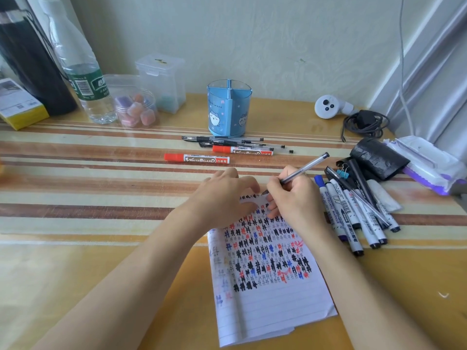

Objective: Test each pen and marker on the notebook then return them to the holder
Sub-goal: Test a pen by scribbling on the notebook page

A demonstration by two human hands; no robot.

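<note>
Now pinching gel pen in right hand, tip at far edge of notebook, barrel slanting away to the right, pressing it down with flat left hand, holder straight ahead past both hands, well apart, slightly nearer the left.

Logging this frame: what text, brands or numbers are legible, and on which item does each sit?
"WHITEBOARD": nearer red-capped marker.
"WHITEBOARD": farther red-capped marker.
"WHITEBOARD MARKER": blue-capped marker.
"#"-like test marks in black, red and blue: notebook.
Too blurred or small to read: bottle label, pen holder print, yellow box, codes on the barcoded markers.
</note>
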